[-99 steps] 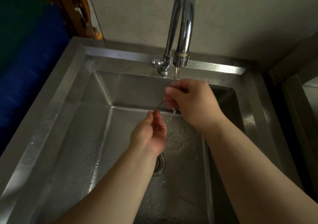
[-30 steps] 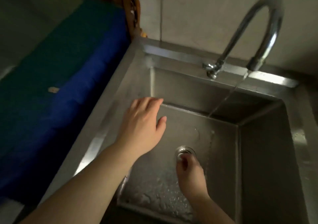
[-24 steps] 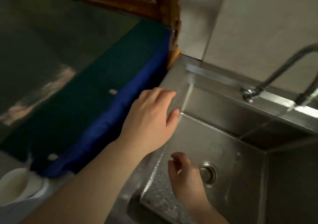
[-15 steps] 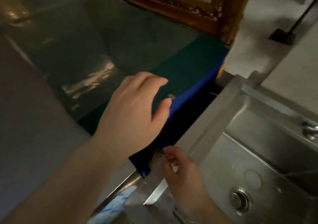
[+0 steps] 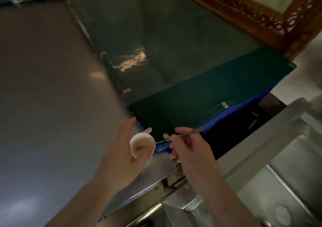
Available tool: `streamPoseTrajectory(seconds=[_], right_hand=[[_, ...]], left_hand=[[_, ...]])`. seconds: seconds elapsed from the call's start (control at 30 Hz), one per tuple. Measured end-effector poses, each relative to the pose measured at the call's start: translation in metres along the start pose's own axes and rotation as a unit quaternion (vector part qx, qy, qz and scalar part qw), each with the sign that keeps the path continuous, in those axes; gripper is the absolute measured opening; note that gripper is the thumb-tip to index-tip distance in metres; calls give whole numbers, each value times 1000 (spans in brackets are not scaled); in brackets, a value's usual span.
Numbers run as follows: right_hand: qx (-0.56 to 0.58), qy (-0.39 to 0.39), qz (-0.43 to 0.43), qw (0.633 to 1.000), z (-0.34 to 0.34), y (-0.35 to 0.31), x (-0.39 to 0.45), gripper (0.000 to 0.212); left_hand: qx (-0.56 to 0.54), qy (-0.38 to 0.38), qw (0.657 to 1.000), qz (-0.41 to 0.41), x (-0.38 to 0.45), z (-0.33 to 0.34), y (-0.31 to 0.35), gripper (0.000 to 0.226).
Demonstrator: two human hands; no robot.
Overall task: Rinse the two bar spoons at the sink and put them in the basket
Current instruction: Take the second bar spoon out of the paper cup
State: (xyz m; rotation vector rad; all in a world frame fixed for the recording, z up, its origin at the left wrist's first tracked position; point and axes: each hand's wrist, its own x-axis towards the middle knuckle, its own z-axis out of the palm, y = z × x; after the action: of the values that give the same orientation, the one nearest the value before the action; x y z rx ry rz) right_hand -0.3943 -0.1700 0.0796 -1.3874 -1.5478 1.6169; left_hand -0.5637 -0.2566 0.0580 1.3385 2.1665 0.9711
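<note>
My right hand (image 5: 189, 151) pinches one thin metal bar spoon (image 5: 190, 132), which lies almost level over the counter's corner. Its left end reaches the rim of a small white round cup (image 5: 142, 144). My left hand (image 5: 122, 158) curls round that cup, which sits between thumb and fingers. A short white tab (image 5: 148, 130) sticks up just behind the cup. No second bar spoon shows anywhere. The steel sink (image 5: 287, 139) is at the lower right, behind my right forearm.
A grey steel counter (image 5: 52, 87) fills the left side. A green and blue cloth (image 5: 209, 97) lies behind the cup, and a carved wooden frame (image 5: 261, 17) stands at the top right. The sink drain (image 5: 282, 214) sits at the bottom right.
My view swung left from the sink to the counter. My right hand carried the spoon out of the basin to the white cup, and my left hand closed round the cup.
</note>
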Motion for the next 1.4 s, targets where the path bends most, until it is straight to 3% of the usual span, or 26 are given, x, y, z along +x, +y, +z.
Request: streamPoseTrajectory(seconds=[0.03, 0.23, 0.5, 0.87, 0.97, 1.03, 1.1, 1.23, 1.4], right_hand=[[-7, 13, 0, 1000, 3, -1, 1, 7], [-35, 59, 2, 998, 12, -1, 8, 19], [-7, 101, 13, 995, 10, 0, 8, 28], [180, 156, 57, 970, -18, 5, -4, 30], [231, 161, 51, 958, -27, 6, -13, 29], [253, 166, 48, 952, -35, 8, -20, 29], [274, 170, 51, 945, -40, 9, -24, 28], [344, 187, 52, 919, -60, 10, -35, 25], [416, 229, 28, 880, -108, 15, -51, 23]], left_hand=[[-13, -11, 1000, -19, -4, 4, -5, 79], [-69, -33, 995, -71, -8, 25, -34, 66], [-70, -29, 996, -44, -6, 26, -43, 65], [-74, -48, 995, -47, -5, 25, -43, 65], [-54, -51, 994, -75, -6, 23, -38, 79], [-10, -22, 996, -90, -9, 22, -30, 100], [20, 20, 997, -72, -12, 17, -20, 104], [-2, 59, 998, -23, -13, 22, 11, 91], [-34, 33, 998, 45, -9, 54, 63, 63]])
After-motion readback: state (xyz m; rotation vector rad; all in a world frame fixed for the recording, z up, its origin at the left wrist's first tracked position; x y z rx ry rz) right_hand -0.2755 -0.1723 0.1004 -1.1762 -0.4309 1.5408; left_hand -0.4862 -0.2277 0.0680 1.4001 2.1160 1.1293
